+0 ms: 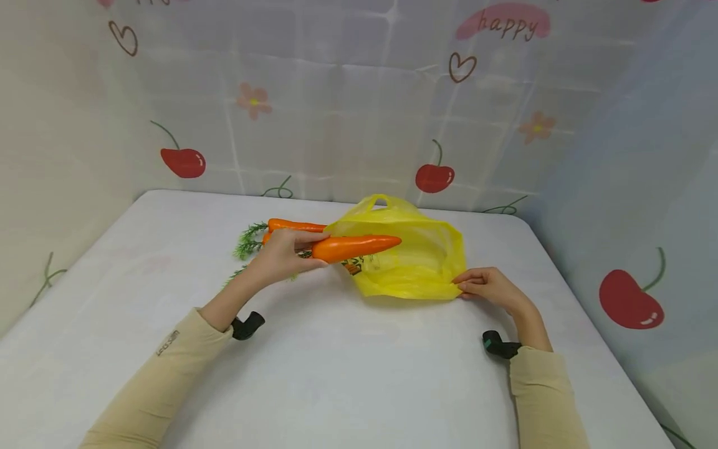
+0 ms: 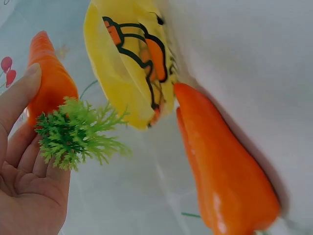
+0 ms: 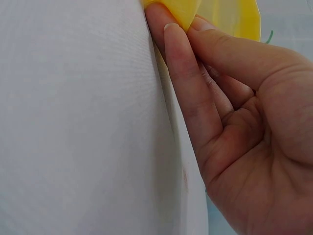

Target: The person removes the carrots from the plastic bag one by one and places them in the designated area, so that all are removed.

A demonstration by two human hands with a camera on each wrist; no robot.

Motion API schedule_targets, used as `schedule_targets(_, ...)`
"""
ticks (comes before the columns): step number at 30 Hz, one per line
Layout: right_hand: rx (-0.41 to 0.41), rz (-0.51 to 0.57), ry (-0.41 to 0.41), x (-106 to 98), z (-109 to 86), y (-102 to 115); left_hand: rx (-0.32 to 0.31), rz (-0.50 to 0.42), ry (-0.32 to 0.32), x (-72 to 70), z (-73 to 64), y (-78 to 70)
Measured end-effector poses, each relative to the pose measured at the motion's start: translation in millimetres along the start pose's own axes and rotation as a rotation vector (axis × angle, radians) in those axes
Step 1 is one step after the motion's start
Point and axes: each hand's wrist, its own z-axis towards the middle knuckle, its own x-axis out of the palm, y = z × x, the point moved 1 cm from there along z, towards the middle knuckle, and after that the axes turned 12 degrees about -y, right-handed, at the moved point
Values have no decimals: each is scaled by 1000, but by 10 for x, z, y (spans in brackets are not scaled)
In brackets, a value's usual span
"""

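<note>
My left hand [image 1: 280, 254] grips an orange carrot [image 1: 359, 247] near its leafy end, thumb on one side and fingers on the other. Its tip points right and overlaps the mouth of a yellow plastic bag [image 1: 415, 274] in the head view. Green fronds [image 2: 73, 132] at the held carrot's top show in the left wrist view. At the bag's right lower edge, my right hand [image 1: 490, 288] pinches the plastic [image 3: 183, 10] between thumb and fingers. The bag lies spread with its mouth open and a handle loop at the back.
More carrots [image 1: 294, 226] with green tops [image 1: 247, 242] lie left of the bag, partly behind my left hand; in the left wrist view orange carrots [image 2: 230, 171] rest on the white table [image 1: 359, 374]. Behind the table hangs a patterned curtain [image 1: 336, 125] with cherries.
</note>
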Motion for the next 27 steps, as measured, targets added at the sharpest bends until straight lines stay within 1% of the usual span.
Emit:
schedule_targets(3,-1,-2,-2,-26,5,16,-7,45,-12,-119,-94,64)
schedule_targets(7,-4,-1,-1,-50,10,17,-2,157,-38,-263,-229,160)
schedule_targets(11,12,13,-2,-36,-1,-10,-21,237,-25,-376,-403,272)
schedule_targets(15,22,19,4,-7,-17,-28,-23,307,-2,-475,-590,365)
schedule_targets(17,20,16,3,-5,-22,-24,-22,332,4,-509,-654,407)
schedule_targets(20,14,15,-5,-12,-19,-22,-24,348,15,-528,-705,447)
schedule_targets(27,18,14,1,-16,12,-31,-2,406,42,-514,-742,485)
